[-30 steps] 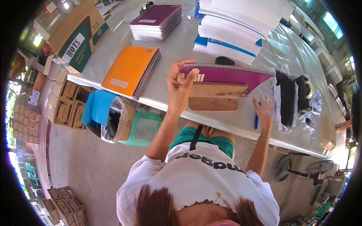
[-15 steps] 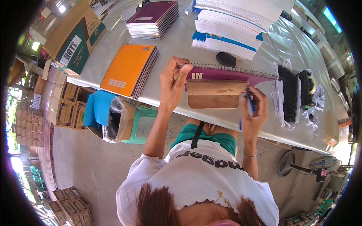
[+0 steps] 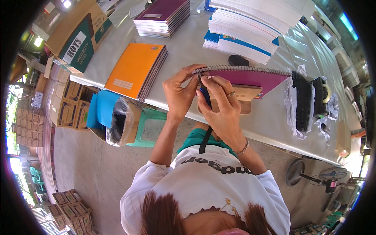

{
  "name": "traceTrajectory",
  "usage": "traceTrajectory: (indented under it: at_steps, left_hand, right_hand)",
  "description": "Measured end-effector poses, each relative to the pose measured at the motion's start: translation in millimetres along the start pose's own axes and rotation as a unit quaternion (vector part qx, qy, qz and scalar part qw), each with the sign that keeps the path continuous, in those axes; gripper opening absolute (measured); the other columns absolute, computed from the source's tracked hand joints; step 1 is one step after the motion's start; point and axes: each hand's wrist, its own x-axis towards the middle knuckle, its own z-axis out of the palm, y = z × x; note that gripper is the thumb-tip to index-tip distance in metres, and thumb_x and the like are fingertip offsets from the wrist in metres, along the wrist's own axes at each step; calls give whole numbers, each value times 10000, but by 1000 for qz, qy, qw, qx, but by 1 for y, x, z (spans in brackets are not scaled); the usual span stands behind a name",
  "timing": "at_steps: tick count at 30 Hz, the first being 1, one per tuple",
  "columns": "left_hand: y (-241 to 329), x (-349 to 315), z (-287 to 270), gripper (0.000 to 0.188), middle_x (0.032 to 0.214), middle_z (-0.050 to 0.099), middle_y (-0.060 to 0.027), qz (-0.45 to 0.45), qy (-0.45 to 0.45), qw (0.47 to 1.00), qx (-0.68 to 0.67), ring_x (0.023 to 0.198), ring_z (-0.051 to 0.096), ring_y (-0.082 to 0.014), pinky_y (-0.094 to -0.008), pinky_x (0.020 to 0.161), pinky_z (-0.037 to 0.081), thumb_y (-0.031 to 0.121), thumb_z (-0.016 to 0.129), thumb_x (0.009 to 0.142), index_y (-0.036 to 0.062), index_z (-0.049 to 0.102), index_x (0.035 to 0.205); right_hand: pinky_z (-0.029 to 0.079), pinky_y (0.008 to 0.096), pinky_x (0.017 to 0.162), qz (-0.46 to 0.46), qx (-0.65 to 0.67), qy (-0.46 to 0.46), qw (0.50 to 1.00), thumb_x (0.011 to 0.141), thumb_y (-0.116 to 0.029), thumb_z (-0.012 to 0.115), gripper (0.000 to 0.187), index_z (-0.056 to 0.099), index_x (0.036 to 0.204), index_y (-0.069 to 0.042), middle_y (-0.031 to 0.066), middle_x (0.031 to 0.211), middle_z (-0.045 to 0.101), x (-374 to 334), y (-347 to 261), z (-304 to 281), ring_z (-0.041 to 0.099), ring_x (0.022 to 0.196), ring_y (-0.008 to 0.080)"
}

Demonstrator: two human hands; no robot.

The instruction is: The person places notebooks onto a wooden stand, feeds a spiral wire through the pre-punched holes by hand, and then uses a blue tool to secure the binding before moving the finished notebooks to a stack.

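Observation:
A maroon notebook stands tilted at the table's near edge, its dark spiral coil running along the top. My left hand pinches the coil's left end. In my right hand are small pliers with blue and black handles, their dark jaws up at that same coil end, close to my left fingertips. Whether the jaws have closed on the wire is too small to tell. A wooden stand sits in front of the notebook, partly hidden behind my right hand.
On the table are an orange notebook stack, a maroon stack, piled open pages, a black mouse-shaped object, black coils in plastic and a tape roll. A carton stands left; a fan stands right.
My right hand has moved left with the pliers, from the stand's right end to the coil's left end. My left hand stays at that end. The notebook now shows more of its cover.

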Motion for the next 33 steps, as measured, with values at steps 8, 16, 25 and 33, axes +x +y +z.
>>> traceTrajectory:
  at_steps: [8, 16, 25, 33]
  left_hand:
    - [-8, -2, 2, 316, 1002, 684, -105, 36, 14, 999, 7, 889, 690, -193, -276, 805, 542, -159, 501, 796, -34, 657, 1041]
    - [-1, -4, 2, 311, 1017, 684, -112, 18, 10, 1000, -14, 908, 694, -211, -274, 797, 546, -165, 507, 787, -50, 653, 1036]
    - [-5, -5, 5, 277, 973, 701, -102, 37, 32, 999, 8, 879, 696, -179, -254, 787, 545, -143, 562, 788, -37, 674, 1019]
    - [-5, -8, 4, 309, 940, 711, -108, 107, 47, 986, 115, 806, 690, -146, -243, 754, 540, -135, 609, 767, 12, 695, 1024]
  right_hand:
    - [525, 357, 700, -9, 4, -4, 1000, 699, -28, 747, 368, 636, 1050, -27, 103, 1027, 590, -2, -1, 0, 620, 820, 276]
    - [528, 351, 685, -3, -4, -5, 1000, 698, -24, 750, 372, 636, 1052, -24, 102, 1014, 585, -4, -5, 1, 622, 813, 262]
    - [531, 346, 680, 8, -17, 0, 1000, 692, -8, 751, 382, 638, 1057, -26, 95, 1003, 587, -7, -6, 1, 631, 800, 257]
    - [532, 320, 665, 325, 377, -62, 865, 820, -25, 688, 260, 588, 1056, 19, 103, 964, 614, 4, -12, -18, 640, 800, 205]
